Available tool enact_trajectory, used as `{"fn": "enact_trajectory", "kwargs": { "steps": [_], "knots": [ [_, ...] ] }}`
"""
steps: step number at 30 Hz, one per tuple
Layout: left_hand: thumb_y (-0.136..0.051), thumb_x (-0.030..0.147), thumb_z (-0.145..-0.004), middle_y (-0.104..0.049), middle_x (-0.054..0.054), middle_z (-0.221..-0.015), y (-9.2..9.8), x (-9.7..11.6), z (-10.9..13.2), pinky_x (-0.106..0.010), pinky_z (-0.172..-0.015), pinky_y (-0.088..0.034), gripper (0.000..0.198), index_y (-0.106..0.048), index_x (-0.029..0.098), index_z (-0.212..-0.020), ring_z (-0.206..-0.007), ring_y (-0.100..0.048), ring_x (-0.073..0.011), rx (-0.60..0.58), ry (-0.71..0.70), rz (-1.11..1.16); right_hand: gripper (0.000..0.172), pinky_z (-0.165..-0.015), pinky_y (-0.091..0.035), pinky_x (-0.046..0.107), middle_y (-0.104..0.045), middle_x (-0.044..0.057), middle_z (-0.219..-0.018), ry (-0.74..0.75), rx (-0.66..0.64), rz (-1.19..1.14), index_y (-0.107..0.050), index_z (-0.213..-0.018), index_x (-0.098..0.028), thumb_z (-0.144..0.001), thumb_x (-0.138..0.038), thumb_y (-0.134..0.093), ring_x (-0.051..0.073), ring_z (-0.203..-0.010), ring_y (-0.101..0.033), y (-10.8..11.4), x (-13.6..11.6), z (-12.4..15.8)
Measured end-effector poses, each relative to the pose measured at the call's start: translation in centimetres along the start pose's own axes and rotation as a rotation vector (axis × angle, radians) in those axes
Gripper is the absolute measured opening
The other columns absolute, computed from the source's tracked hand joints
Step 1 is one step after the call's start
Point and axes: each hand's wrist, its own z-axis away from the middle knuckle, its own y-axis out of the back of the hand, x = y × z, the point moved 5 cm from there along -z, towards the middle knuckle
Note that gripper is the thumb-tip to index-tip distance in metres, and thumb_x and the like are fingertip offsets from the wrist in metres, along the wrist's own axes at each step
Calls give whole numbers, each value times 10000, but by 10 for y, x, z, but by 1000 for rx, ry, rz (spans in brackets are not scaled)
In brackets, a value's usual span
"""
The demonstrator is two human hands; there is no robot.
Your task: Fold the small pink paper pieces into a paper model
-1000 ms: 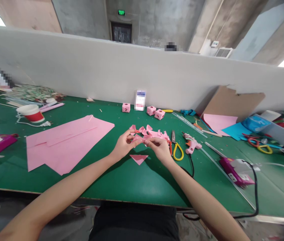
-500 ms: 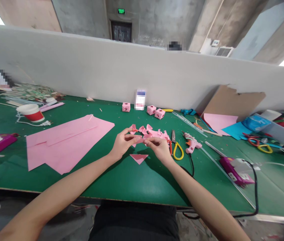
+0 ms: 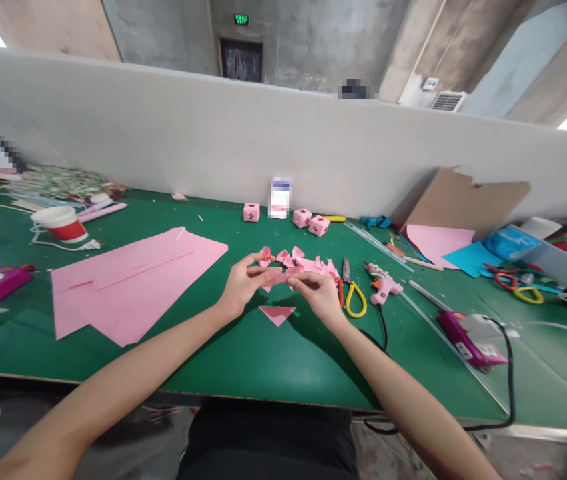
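Observation:
A small pink paper piece (image 3: 277, 278) is pinched between both hands above the green table. My left hand (image 3: 240, 285) grips its left end with thumb and fingers. At its right end my right hand (image 3: 317, 295) is closed on the same piece, the fingertips partly hiding it. Just below lies a folded pink paper triangle (image 3: 278, 315). Behind the hands is a loose heap of cut pink paper pieces (image 3: 297, 255). Scissors with yellow and orange handles (image 3: 356, 300) rest right of my right hand, and a pink glue gun (image 3: 385, 287) lies beyond them.
Large pink paper sheets (image 3: 133, 287) spread at the left, near a red-and-white paper cup (image 3: 66, 225). Three pink paper cubes (image 3: 251, 213) stand toward the grey partition (image 3: 188, 133). At the right are a purple power strip (image 3: 468, 343), a black cable (image 3: 512, 380) and torn cardboard (image 3: 463, 200).
Both hands stay almost in place, still pinching the pink paper piece. The view has shifted very slightly; nothing else has visibly moved.

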Motion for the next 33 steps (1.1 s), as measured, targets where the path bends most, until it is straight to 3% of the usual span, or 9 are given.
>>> {"fn": "enact_trajectory", "kwargs": {
  "steps": [6,27,33],
  "knots": [
    [-795,371,-703,-772,-82,-910,1,-1,-2,-396,-881,-544,488,-578,169,-1091,-957,-719,-269,-25,-23,26,293,-738,-550,347,-762,69,-876,-41,-36,-44,-777,-870,-200,-691,-432,-790,223,-786,-695,0,6,-1],
    [-831,316,-666,-777,-79,-897,-2,-7,-5,-389,-925,-524,495,-613,158,-1082,-900,-733,-235,-33,20,154,232,-713,-534,334,-756,57,-820,-4,7,-54,-781,-807,-218,-695,-421,-794,208,-750,-677,1,5,-3],
    [-829,359,-663,-775,-83,-911,-4,-3,-1,-407,-941,-519,477,-605,159,-1033,-951,-722,-256,-42,-2,105,358,-742,-542,327,-751,70,-942,-49,-61,-78,-772,-930,-203,-710,-485,-766,201,-808,-677,-3,6,-4]
  ]
}}
